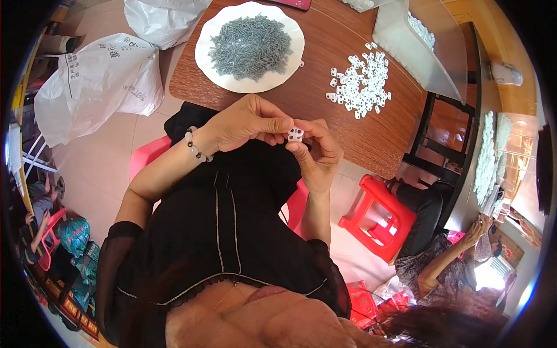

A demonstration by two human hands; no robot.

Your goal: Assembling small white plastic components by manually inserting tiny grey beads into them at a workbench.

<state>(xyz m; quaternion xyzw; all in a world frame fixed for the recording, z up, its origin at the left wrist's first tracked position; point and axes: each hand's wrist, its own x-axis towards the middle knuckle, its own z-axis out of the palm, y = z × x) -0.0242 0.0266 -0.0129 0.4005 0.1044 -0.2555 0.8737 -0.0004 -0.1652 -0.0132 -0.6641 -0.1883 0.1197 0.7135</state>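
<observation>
The left hand (pixel 246 123) and the right hand (pixel 318 152) meet over the lap, at the near edge of the worktop (pixel 325 64). Between them sits one white clip (pixel 295 134), a small block with two dark holes facing the camera.

Left hand: fingers curled, thumb and fingertips closed against the clip's 9 o'clock side. A bead bracelet (pixel 194 146) circles the wrist.

Right hand: thumb and forefinger pinched shut on the clip from 3 and 5 o'clock; the remaining fingers are folded into the palm.

On the worktop:
- A round white plate (pixel 216 75) lies at 11 o'clock from the hands, heaped with small grey parts (pixel 250 46).
- A loose pile of white clips (pixel 361 81) lies at 1 o'clock, well apart from the plate.
- A clear tray (pixel 406 52) stands at 2 o'clock, just beyond the pile, with more white pieces inside.

Packages: two white plastic sacks rest on the floor at 10 o'clock. The larger sack (pixel 96 87) is crumpled and carries dark print on its upper face; the second sack (pixel 159 20) lies beyond it, near the worktop edge.

A red stool (pixel 377 217) stands at 4 o'clock. Another person (pixel 447 255) sits beyond it, hands raised at a second worktop.
</observation>
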